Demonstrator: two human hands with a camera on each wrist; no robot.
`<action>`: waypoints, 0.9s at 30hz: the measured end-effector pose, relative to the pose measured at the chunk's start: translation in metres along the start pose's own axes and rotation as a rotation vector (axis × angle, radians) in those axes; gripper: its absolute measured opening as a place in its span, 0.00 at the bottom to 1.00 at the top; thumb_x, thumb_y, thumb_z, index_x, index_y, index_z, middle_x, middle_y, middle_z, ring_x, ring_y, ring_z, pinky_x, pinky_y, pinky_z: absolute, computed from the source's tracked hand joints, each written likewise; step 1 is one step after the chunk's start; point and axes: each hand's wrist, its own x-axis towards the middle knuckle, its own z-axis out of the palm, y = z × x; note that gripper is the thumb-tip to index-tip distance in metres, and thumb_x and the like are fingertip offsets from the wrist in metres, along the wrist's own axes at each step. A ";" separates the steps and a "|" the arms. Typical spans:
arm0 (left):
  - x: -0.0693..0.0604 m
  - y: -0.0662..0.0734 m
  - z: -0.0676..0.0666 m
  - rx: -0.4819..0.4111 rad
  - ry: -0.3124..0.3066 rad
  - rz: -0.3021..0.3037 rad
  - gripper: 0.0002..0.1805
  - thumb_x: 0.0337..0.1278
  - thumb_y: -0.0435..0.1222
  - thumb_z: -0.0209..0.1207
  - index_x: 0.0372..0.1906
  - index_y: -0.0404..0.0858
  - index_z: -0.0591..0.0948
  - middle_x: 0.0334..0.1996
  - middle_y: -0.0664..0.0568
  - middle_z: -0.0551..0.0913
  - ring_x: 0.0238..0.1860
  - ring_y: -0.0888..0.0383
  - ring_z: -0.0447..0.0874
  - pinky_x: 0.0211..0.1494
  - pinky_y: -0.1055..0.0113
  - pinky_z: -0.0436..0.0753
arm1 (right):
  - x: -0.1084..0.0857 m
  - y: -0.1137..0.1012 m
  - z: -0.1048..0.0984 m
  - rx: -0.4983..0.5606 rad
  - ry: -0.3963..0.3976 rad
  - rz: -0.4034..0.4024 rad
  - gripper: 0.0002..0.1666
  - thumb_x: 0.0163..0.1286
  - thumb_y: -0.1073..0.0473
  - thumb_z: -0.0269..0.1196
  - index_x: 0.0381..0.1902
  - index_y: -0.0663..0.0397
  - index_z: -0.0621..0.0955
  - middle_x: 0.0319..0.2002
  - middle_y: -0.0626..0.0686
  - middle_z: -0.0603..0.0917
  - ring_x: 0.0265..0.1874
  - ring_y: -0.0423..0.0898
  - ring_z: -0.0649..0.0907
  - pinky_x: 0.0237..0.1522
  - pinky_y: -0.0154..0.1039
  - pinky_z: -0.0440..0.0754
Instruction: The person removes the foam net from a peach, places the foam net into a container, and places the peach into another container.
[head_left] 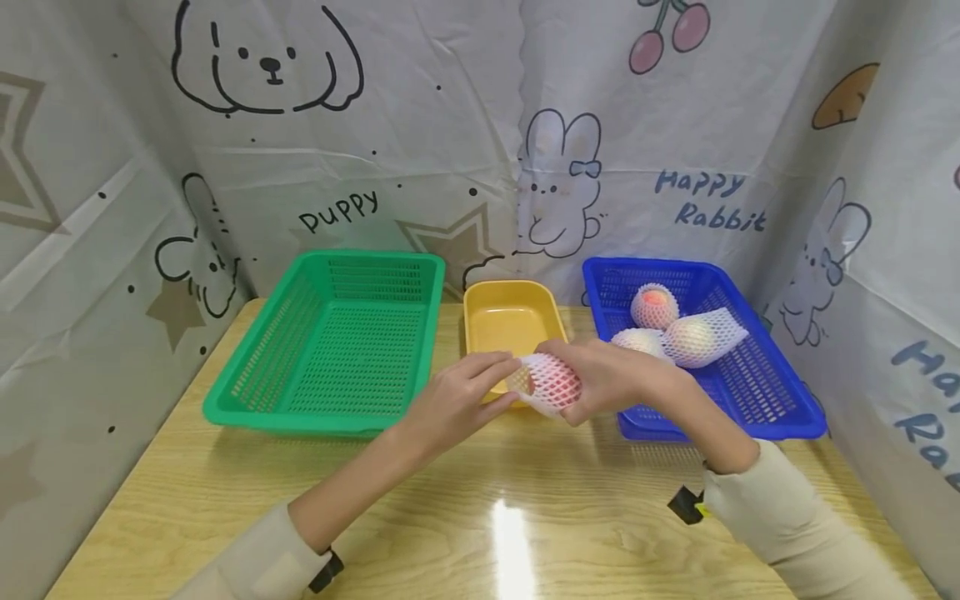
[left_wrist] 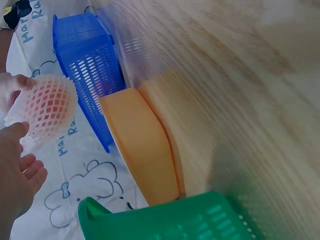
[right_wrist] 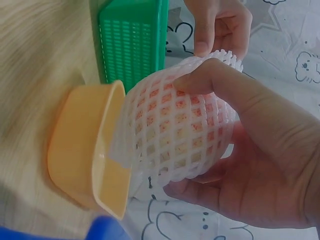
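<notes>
A round red-and-yellow fruit [right_wrist: 182, 117], perhaps a peach, sits in a white foam net sleeve [head_left: 557, 384]. My right hand [head_left: 611, 372] grips the sleeved fruit from the right, with the thumb on one side and fingers round the other. At the sleeve's left, open end, my left hand [head_left: 452, 398] pinches the netting between thumb and fingers. Both hands are raised above the front of the yellow tray [head_left: 513, 290]. Three more netted fruits [head_left: 656, 307] lie in the blue basket [head_left: 750, 367] on the right.
To the left stands a green basket [head_left: 330, 421], with bare mesh showing inside. All the containers rest on a wooden table [head_left: 420, 517]. A printed white curtain [head_left: 450, 100] hangs behind and along both sides.
</notes>
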 end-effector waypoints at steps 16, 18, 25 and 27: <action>-0.038 -0.004 -0.010 0.013 -0.037 -0.036 0.25 0.47 0.37 0.77 0.51 0.32 0.84 0.48 0.42 0.85 0.48 0.48 0.86 0.51 0.63 0.85 | 0.016 -0.016 0.032 0.017 -0.062 -0.030 0.44 0.50 0.52 0.74 0.65 0.55 0.71 0.38 0.48 0.80 0.32 0.41 0.78 0.30 0.35 0.79; -0.041 -0.002 -0.011 0.014 -0.046 -0.037 0.26 0.46 0.37 0.77 0.52 0.32 0.84 0.48 0.42 0.85 0.48 0.48 0.86 0.50 0.63 0.85 | 0.017 -0.017 0.035 0.018 -0.070 -0.028 0.45 0.50 0.51 0.75 0.65 0.56 0.70 0.38 0.48 0.79 0.32 0.41 0.78 0.30 0.35 0.79; -0.049 0.006 -0.014 0.018 -0.098 -0.067 0.25 0.49 0.38 0.75 0.52 0.30 0.83 0.47 0.41 0.85 0.47 0.48 0.86 0.50 0.65 0.85 | 0.022 -0.020 0.047 0.019 -0.111 -0.013 0.44 0.49 0.52 0.75 0.64 0.53 0.71 0.37 0.47 0.79 0.32 0.41 0.78 0.31 0.37 0.79; -0.052 0.009 -0.015 0.011 -0.127 -0.085 0.25 0.52 0.38 0.74 0.52 0.29 0.83 0.47 0.40 0.85 0.47 0.47 0.86 0.50 0.65 0.85 | 0.024 -0.021 0.051 0.016 -0.122 -0.006 0.44 0.49 0.52 0.75 0.63 0.51 0.71 0.36 0.46 0.79 0.31 0.41 0.78 0.30 0.36 0.79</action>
